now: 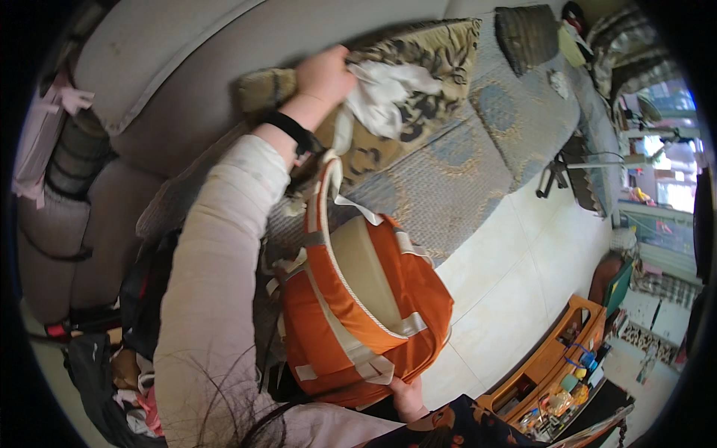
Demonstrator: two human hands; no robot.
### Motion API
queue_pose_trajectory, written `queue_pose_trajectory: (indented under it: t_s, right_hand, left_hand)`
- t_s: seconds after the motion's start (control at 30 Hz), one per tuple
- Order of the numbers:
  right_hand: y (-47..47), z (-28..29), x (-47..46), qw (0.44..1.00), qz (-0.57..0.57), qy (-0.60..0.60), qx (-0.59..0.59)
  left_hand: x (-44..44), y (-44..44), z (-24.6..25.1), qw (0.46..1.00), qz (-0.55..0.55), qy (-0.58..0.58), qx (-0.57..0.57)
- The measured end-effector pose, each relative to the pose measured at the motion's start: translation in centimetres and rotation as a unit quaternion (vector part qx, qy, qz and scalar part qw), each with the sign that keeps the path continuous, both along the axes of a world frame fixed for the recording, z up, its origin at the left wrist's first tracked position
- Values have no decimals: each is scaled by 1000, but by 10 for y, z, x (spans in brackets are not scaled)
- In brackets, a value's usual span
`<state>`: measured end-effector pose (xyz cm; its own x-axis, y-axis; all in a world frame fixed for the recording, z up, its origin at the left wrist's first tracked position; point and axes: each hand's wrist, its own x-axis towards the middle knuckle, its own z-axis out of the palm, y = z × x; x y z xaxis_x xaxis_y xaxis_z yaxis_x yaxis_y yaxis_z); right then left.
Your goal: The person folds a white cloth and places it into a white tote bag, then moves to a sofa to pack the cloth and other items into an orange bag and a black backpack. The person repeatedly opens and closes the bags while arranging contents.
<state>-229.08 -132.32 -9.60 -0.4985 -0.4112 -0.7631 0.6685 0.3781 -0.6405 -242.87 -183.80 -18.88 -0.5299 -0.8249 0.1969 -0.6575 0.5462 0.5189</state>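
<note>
My left hand (326, 77), a black band on its wrist, reaches across the sofa. Its fingers are closed at the edge of a crumpled white cloth (386, 95), which lies over a patterned tan-and-black cushion (431, 61). The fingertips are turned away from view. Below is an orange and cream backpack (358, 302) with grey and white trim. Its padded shoulder strap (330, 263) arches up toward my left forearm. At the backpack's lower edge my right hand (408, 396) grips the fabric, partly hidden behind it.
A blue-grey woven cover (437, 173) lies along the grey sofa (157, 61). A dark cushion (526, 36) rests farther along. Pale floor tiles (504, 263) run toward a wooden cabinet (543, 358) with small items on top. Dark bags and clothing (98, 386) lie at lower left.
</note>
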Motion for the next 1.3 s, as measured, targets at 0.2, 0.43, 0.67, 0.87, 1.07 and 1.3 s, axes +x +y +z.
queue_pose_trajectory:
  t_s: [0.2,0.43,0.67,0.87,1.07,1.3]
  right_hand:
    - [-11,-7,-11,1000,23,-4,-15]
    - [-14,-15,-9,997,44,27,-53]
    - [-54,2,-22,993,102,64,-10]
    - [-125,57,-43,993,62,45,-85]
    - [-241,66,-23,963,209,-11,-170]
    - [-241,-26,-2,977,183,16,-112]
  left_hand:
    - [-14,-29,-27,965,2,-229,-130]
    - [6,3,25,895,-14,392,211]
    - [270,157,100,710,-87,499,490]
    - [439,309,147,872,6,236,429]
    - [549,323,151,945,322,-58,23]
    - [595,246,88,836,470,-167,229]
